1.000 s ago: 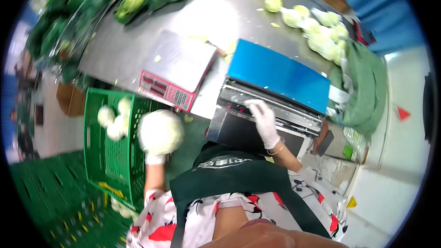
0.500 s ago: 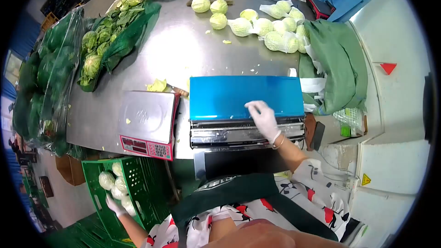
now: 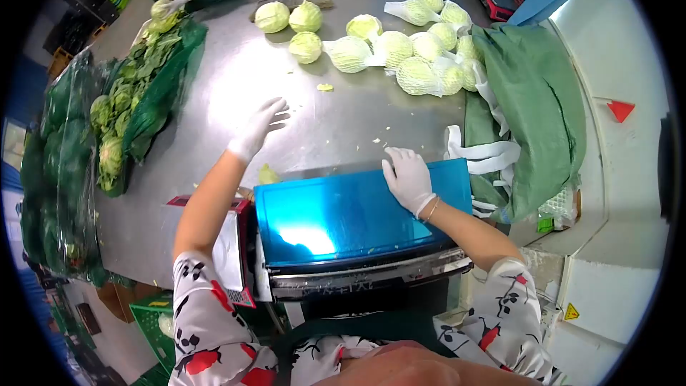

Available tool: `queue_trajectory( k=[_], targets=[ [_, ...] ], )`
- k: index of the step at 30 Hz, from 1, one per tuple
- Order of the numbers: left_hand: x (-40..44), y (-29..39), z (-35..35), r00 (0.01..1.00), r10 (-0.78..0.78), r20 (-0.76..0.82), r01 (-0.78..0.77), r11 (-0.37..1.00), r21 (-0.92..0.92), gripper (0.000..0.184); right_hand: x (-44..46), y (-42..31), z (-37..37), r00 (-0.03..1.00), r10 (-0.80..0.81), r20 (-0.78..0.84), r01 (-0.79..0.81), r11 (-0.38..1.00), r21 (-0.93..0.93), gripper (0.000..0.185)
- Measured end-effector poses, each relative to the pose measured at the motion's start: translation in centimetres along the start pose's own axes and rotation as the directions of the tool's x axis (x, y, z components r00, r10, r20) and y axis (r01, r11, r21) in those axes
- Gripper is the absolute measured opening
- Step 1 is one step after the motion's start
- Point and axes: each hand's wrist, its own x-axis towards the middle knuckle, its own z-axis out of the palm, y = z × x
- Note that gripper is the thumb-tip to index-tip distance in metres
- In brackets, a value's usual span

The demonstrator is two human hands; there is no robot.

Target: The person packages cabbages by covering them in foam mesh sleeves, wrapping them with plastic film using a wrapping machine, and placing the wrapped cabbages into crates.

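Note:
My left hand, in a white glove, reaches over the steel table with its fingers apart and nothing in them. Beyond it are several cabbages, some bare like this cabbage, others in white foam nets like this netted cabbage. My right hand, also gloved, lies on the blue cover of a film-wrapping machine, fingers outstretched near its far edge. A small leaf scrap lies behind the cover. My left arm partly hides a red-edged scale.
Leafy cabbages lie in a green net bag at left, beside a stack of filled green net bags. A co-worker's gloved hand is at the far left. Green cloth drapes the right edge. A green crate stands lower left.
My left hand has left the crate of wrapped cabbages and now reaches out over the table. My right hand has moved farther up the blue cover. The view has shifted.

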Motion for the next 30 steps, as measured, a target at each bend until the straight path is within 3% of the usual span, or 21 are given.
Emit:
queue_trajectory(
  k=[1,3,5,7,8,10,13,15,19,24,27,30],
  targets=[
    [3.5,0.5,2.6,0.990,-0.104,0.094,0.119,0.979,-0.168,0.068,0.0,0.0,-0.1,1.000,-0.004,0.010,0.004,1.000,0.010,0.029],
    [10.4,0.8,7.4,0.966,-0.217,0.137,0.247,0.934,-0.257,0.075,0.2,0.3,-0.1,1.000,-0.010,0.028,0.009,1.000,0.027,0.029],
    [17.1,-0.2,11.9,0.963,-0.264,-0.046,0.256,0.958,-0.127,0.087,0.4,0.3,-0.3,0.999,-0.012,0.046,0.010,0.999,0.048,0.028],
    [19.1,1.8,16.1,0.933,-0.350,-0.088,0.327,0.923,-0.202,0.100,0.5,0.4,-0.5,0.996,-0.003,0.094,-0.004,0.997,0.075,0.028],
    [24.7,-1.7,16.2,0.959,-0.267,-0.096,0.228,0.925,-0.304,0.103,0.6,0.4,-0.5,0.995,-0.019,0.097,0.012,0.997,0.080,0.028],
    [26.0,-0.4,17.8,0.905,-0.385,-0.184,0.287,0.868,-0.405,0.106,0.6,0.6,-0.5,0.994,-0.034,0.104,0.022,0.994,0.111,0.028],
    [27.0,0.0,18.6,0.862,-0.435,-0.262,0.250,0.812,-0.527,0.107,0.8,0.8,-0.8,0.988,-0.042,0.150,0.025,0.993,0.116,0.028],
    [26.5,-0.4,18.6,0.906,-0.351,-0.236,0.155,0.795,-0.586,0.104,0.8,0.7,-0.9,0.980,-0.026,0.196,-0.001,0.991,0.137,0.028],
    [22.5,-1.2,17.8,0.961,-0.162,-0.223,0.056,0.907,-0.418,0.097,0.9,0.8,-0.8,0.988,-0.053,0.142,0.038,0.993,0.107,0.028],
    [19.1,-2.8,14.7,0.980,-0.143,0.135,0.195,0.798,-0.570,0.060,0.6,0.6,-0.6,0.988,-0.055,0.142,0.043,0.996,0.084,0.025],
    [12.7,-0.2,12.2,0.964,0.022,0.264,0.151,0.774,-0.615,0.060,0.4,0.6,-0.4,0.993,-0.058,0.104,0.048,0.994,0.097,0.022],
    [3.3,2.1,7.3,0.981,0.107,0.162,0.015,0.791,-0.612,0.062,0.4,0.4,-0.3,0.994,-0.036,0.102,0.027,0.996,0.090,0.020]
  ],
)
